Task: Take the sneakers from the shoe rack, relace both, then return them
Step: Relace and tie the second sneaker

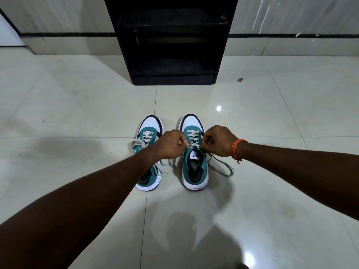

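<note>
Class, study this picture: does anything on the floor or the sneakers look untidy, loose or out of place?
Yes. The right sneaker's lace end trails loose over the floor beside it. A small dark speck lies on the tiles right of the shoe rack.

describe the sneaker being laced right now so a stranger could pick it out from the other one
Start at the black shoe rack against the wall; two teal and white sneakers sit side by side on the tiled floor before it. The one meant is the right sneaker. Unlike the left sneaker, it has the left hand and right hand pinching its lace ends.
</note>
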